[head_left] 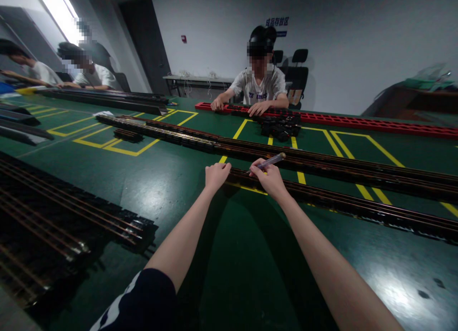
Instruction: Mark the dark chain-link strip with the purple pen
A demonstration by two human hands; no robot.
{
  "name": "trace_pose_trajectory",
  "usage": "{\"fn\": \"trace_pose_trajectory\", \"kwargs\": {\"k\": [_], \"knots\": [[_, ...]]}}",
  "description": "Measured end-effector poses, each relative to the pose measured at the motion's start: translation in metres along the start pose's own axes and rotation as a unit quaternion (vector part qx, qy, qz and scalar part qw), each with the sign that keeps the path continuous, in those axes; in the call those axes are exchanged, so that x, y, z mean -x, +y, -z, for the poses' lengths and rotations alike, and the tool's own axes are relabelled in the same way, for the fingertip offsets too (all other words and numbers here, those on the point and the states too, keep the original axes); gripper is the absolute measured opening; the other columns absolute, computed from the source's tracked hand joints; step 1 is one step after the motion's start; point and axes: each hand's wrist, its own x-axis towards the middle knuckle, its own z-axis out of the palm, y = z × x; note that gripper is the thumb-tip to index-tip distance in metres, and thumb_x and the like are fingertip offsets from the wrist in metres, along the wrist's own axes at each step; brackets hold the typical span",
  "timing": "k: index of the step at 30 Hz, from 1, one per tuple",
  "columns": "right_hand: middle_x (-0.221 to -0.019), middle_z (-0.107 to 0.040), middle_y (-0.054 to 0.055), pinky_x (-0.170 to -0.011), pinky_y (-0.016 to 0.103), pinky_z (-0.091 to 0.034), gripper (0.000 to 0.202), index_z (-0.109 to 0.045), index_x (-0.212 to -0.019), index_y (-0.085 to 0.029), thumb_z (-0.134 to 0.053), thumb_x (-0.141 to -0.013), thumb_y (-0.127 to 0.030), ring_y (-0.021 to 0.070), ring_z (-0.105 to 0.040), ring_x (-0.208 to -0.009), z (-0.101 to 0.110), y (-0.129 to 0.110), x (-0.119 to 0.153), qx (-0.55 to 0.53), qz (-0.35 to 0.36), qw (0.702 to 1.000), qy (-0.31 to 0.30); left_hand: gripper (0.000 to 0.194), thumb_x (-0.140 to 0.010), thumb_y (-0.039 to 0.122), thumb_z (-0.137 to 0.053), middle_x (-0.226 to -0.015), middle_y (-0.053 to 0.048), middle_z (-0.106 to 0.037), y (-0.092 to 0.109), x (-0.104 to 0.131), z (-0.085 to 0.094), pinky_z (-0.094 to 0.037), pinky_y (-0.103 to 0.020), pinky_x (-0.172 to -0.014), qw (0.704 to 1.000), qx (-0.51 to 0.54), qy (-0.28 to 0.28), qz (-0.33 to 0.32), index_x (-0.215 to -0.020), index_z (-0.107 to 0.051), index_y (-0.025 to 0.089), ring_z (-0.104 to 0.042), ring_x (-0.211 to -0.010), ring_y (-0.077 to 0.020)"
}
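My right hand point(268, 178) is closed around a slim pen-like tool with a clear purplish shaft point(271, 161). The tool slants, its thin tip down on a long black rail point(332, 200) with copper-coloured strips. At the rail's left end my left hand point(216, 176) is closed, fingers curled over that end; the fingertips are partly hidden. Just beyond both hands runs another group of long black rails point(307, 159), roughly side by side with the first.
Black rails with copper strips point(89, 202) lie at left. Across the green table point(171, 188), a co-worker in a white shirt point(263, 80) has both hands at a red slotted rail point(358, 123), near a pile of black parts point(281, 126). Two more people sit far left. Yellow tape marks the table.
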Motion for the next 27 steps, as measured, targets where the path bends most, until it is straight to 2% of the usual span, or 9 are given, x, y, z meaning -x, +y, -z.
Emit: {"fn": "trace_pose_trajectory", "kwargs": {"k": [8, 15, 27], "knots": [[-0.059, -0.065, 0.0, -0.065, 0.03, -0.046, 0.013, -0.057, -0.066, -0.021, -0.052, -0.077, -0.027, 0.0181, -0.063, -0.062, 0.001, -0.0013, 0.0005, 0.018, -0.001, 1.0, 0.006, 0.045, -0.089, 0.034, -0.032, -0.085, -0.008, -0.074, -0.0004, -0.0012, -0.0015, -0.042, -0.036, -0.088, 1.0, -0.015, 0.005, 0.005, -0.074, -0.072, 0.02, -0.067, -0.089, -0.0256], [-0.056, -0.062, -0.001, -0.065, 0.029, -0.046, 0.013, -0.056, -0.066, -0.021, -0.052, -0.076, -0.029, 0.0176, -0.061, -0.06, 0.004, 0.0027, 0.0007, 0.009, 0.004, 0.999, 0.035, 0.046, -0.09, 0.035, -0.031, -0.08, -0.007, -0.073, -0.002, -0.0004, -0.0015, -0.043, -0.034, -0.088, 1.0, 0.006, 0.005, -0.007, -0.069, -0.069, 0.019, -0.067, -0.084, -0.0239], [-0.058, -0.063, 0.0, -0.063, 0.029, -0.046, 0.013, -0.053, -0.065, -0.022, -0.051, -0.076, -0.028, 0.018, -0.062, -0.061, 0.0033, -0.002, 0.0029, 0.044, 0.028, 0.998, 0.021, 0.045, -0.09, 0.035, -0.032, -0.082, -0.006, -0.073, -0.0016, -0.0008, -0.0009, -0.042, -0.032, -0.087, 1.0, 0.003, 0.0, -0.002, -0.068, -0.068, 0.02, -0.067, -0.083, -0.0225]]}}
